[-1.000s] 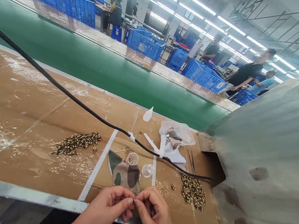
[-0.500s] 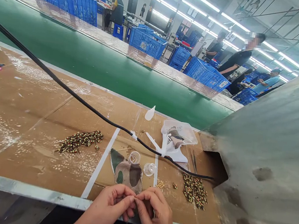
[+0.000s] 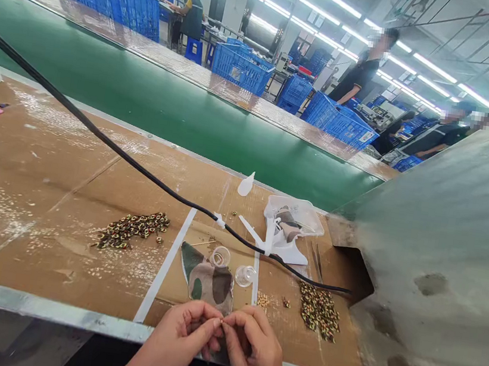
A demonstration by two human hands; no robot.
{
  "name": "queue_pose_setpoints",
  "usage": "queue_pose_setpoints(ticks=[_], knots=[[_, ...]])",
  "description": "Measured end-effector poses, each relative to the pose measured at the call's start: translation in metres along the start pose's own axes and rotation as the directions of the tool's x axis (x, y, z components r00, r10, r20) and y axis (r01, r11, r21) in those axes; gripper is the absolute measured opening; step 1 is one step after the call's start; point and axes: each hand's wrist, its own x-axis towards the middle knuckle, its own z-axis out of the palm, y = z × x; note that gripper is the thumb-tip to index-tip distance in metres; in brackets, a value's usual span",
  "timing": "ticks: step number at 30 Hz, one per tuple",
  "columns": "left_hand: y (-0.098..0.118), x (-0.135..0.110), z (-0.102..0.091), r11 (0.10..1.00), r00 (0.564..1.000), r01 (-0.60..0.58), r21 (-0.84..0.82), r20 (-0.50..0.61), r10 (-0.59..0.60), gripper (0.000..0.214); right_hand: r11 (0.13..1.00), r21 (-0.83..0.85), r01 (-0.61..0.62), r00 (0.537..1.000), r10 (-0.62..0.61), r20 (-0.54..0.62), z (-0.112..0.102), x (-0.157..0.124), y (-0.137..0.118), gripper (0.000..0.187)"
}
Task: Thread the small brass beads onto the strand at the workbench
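A tiny bead (image 3: pixel 221 322) sits pinched between left hand (image 3: pixel 179 333) and right hand (image 3: pixel 254 346) fingers.

The work table (image 3: pixel 46 181) is topped with matt, rough brown cardboard, dusted with pale specks, and edged by a dull metal strip (image 3: pixel 51 311). On it lies a patch of camouflage cloth (image 3: pixel 208 283), soft and matt. A clear plastic box (image 3: pixel 294 215) and a small clear plastic cup (image 3: pixel 245 276) are smooth and glossy, while a white plastic stand (image 3: pixel 275 244) looks smooth. A black cable (image 3: pixel 137 178) has a smooth, faintly shiny sheath. The grey hood (image 3: pixel 438 250) looks like scuffed, stained metal. The green belt (image 3: pixel 146 110) looks like smooth rubber with a soft sheen, and the blue crates (image 3: pixel 241 68) are ribbed plastic.
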Motion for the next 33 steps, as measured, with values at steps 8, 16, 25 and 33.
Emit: queue_pose_setpoints(ticks=[8,16,25,33], knots=[[0.002,-0.002,0.000,1.000,1.000,-0.001,-0.003,0.001,0.001,0.024,1.000,0.003,-0.001,1.000,0.001,-0.015,0.001,0.001,0.000,0.016],[-0.002,0.000,-0.001,1.000,1.000,0.005,-0.009,-0.001,-0.005,0.023,1.000,-0.019,0.007,1.000,-0.007,0.000,0.000,0.000,0.002,0.016],[-0.013,0.002,-0.003,0.996,0.997,-0.080,0.039,0.023,0.079,0.022,0.984,-0.146,0.103,0.995,-0.103,0.006,-0.002,-0.004,0.004,0.014],[-0.015,0.004,-0.004,0.994,0.995,-0.089,0.060,0.042,0.086,0.023,0.952,-0.231,0.202,0.976,-0.214,-0.029,-0.004,-0.004,0.004,0.014]])
